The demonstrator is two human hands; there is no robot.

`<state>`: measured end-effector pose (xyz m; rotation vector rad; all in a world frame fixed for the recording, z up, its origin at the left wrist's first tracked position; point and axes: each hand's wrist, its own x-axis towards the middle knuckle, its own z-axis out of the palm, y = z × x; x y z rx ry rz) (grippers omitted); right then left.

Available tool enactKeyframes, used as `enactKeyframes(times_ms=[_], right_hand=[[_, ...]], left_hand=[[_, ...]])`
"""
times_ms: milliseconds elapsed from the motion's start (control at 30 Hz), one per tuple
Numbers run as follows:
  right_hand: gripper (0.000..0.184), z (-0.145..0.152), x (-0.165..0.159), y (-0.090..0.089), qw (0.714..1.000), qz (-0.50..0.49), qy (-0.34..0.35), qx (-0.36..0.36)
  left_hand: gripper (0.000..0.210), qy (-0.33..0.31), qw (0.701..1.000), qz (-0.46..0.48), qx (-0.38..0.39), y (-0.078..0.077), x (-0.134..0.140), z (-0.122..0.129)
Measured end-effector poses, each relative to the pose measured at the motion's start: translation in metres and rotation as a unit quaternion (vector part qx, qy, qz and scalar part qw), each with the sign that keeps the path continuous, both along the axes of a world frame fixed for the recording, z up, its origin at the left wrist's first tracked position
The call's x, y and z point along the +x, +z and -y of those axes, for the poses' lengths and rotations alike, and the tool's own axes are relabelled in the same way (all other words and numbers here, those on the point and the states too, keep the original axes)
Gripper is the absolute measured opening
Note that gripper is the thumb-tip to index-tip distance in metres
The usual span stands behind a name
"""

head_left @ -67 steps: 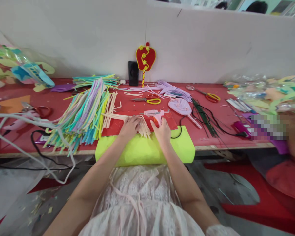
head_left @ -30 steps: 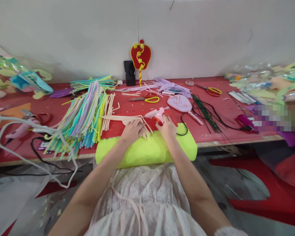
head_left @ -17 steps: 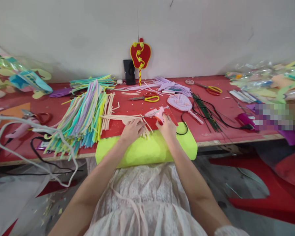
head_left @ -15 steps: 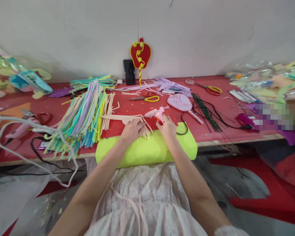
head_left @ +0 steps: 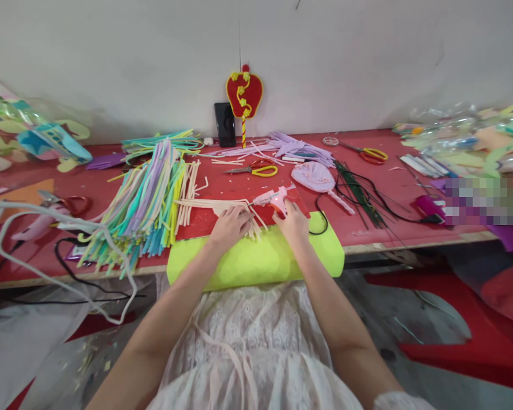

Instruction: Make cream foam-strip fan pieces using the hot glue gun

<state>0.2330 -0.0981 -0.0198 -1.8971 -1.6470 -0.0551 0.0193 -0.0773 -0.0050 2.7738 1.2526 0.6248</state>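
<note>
My right hand (head_left: 294,223) is closed around a pink hot glue gun (head_left: 275,196), its nozzle pointing left. The nozzle tip is close to the bent end of several pale pink chenille stems (head_left: 211,203). My left hand (head_left: 231,228) is closed over these stems and presses them down at the table's front. Its fingertips are partly hidden. Beneath both forearms, a bright yellow-green sheet (head_left: 256,263) hangs over the table edge. A lilac round fan shape (head_left: 313,176) with a twisted handle lies right of the glue gun.
A large bundle of coloured chenille stems (head_left: 154,199) lies to the left. Yellow-handled scissors (head_left: 256,169) lie behind my hands. A red fan (head_left: 244,97) and a phone (head_left: 226,125) stand against the wall. Black cord (head_left: 367,193) and dark green stems (head_left: 359,196) lie right.
My right hand has shifted very slightly to the right with the glue gun. My left hand stays in place on the stems.
</note>
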Motion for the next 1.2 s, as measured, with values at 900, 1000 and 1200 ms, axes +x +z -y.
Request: enactKeyframes(times_ms=[900,1000,1200], right_hand=[[0.051,0.018,0.004,-0.001,1.000,-0.017,0.001,-0.001],[0.051,0.019,0.004,-0.001,1.000,-0.017,0.000,-0.005],[0.048,0.020,0.006,-0.005,0.999,-0.025,0.007,0.021]], left_hand=[[0.032,-0.021,1.000,0.014,-0.005,0.002,-0.004,0.000],[0.031,-0.026,0.999,0.019,-0.007,0.001,-0.005,-0.002],[0.032,-0.041,0.995,0.080,-0.042,0.003,-0.009,-0.005]])
